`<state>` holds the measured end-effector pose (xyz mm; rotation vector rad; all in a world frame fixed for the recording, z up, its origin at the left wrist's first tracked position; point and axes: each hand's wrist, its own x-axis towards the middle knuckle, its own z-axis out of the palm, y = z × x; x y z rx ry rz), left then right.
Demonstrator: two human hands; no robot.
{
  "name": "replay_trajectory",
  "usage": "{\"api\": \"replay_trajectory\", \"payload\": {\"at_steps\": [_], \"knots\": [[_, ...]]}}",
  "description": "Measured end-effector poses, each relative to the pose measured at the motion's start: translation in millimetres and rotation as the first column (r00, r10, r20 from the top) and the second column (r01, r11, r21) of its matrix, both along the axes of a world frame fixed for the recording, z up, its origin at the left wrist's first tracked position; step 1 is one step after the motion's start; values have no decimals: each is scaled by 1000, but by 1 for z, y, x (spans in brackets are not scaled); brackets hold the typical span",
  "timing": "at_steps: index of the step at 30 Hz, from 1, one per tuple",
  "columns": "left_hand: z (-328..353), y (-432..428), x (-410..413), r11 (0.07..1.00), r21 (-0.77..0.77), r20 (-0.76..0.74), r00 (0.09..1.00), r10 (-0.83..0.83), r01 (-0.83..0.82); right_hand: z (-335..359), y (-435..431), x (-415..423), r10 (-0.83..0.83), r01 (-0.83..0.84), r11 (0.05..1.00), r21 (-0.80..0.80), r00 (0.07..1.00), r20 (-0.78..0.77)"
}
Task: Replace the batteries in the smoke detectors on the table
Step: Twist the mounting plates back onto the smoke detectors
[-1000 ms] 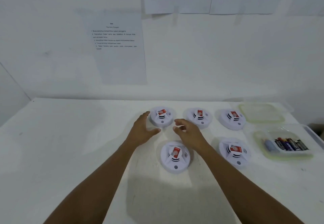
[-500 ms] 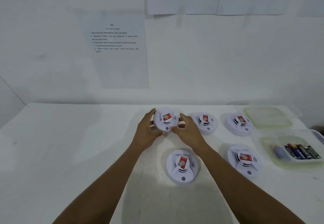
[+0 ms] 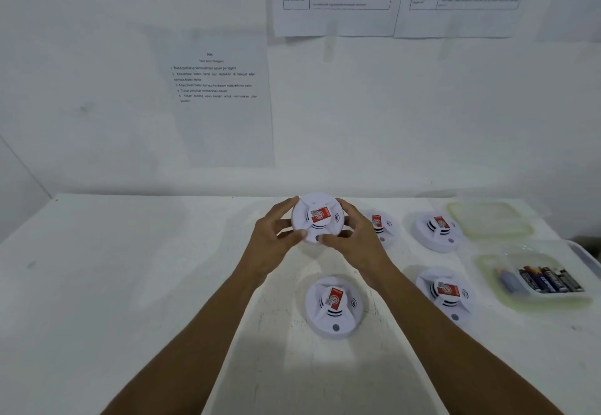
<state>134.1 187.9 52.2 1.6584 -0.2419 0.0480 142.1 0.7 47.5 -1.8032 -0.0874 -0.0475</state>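
Both hands are on one smoke detector [image 3: 317, 218] now. The left hand [image 3: 271, 242] is curled round its left edge and the right hand [image 3: 359, 240] round its right edge, with both thumbs on the near rim. Half a second ago it sat flat at the back-left of the group with the hands only just closing on it. Now it looks lifted off the white table [image 3: 130, 284] and tipped toward the camera, red sticker up.

The other four haven't budged. The front-middle detector [image 3: 333, 305] lies between the forearms and the front-right detector [image 3: 447, 294] just past the right arm. The back-right detector [image 3: 437, 231] is in the clear, while the back-middle detector [image 3: 380, 227] is half hidden behind the right hand.

Far right there's a clear tub [image 3: 487, 287] with batteries [image 3: 549, 279] in it, and a pale green lid [image 3: 489, 221] behind it. Printed sheets [image 3: 224, 99] hang on the wall.
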Motion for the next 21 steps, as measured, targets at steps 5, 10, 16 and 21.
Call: {"api": "replay_trajectory", "payload": {"at_steps": [5, 10, 16, 21], "knots": [[3, -6, -8, 999, -41, -18, 1000, 11, -12, 6, -4, -10, -10, 10, 1000, 1, 999, 33], [8, -11, -13, 999, -47, -4, 1000, 13, -13, 10, -7, -17, -9, 9, 1000, 20, 999, 44], [10, -15, -19, 999, -29, 6, 1000, 24, -23, 9, -10, -22, -18, 18, 1000, 9, 999, 44], [13, -17, -24, 999, -29, 8, 1000, 26, -26, 8, -11, -24, -18, 18, 1000, -6, 999, 48]]}}
